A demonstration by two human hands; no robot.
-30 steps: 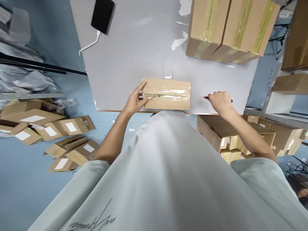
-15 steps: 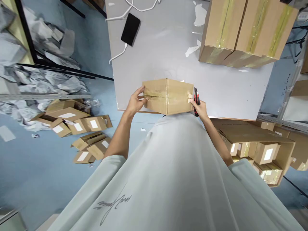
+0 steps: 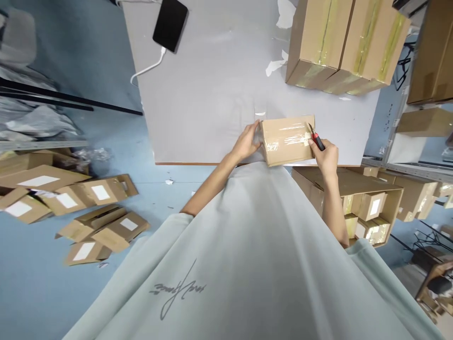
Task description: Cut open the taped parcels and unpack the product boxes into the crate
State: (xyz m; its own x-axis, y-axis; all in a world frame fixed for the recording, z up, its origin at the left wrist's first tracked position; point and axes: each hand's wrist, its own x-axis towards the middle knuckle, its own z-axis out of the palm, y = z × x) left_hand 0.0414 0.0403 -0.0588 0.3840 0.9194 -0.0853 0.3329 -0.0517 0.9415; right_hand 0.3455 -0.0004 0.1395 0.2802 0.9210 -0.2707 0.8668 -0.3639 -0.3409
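Note:
A small cardboard box, with shiny clear tape across its face, sits at the front edge of the table. My left hand holds its left end, thumb and fingers apart around that side. A red and black utility knife is gripped in my right hand at the box's right end. The knife points up and to the left, with its tip over the box's face near a small pale patch of tape. My right thumb and fingers are close against the right edge of the box.
On the grey table lie a black phone-like device with a white cable and, at back right, taped cartons. Small boxes lie on the floor at left. A large open carton with boxes inside stands below the table's right side.
The box has turned, now showing a flat taped face instead of the seamed one, and sits further right. The knife has swung from upright alongside the box to point over its right end.

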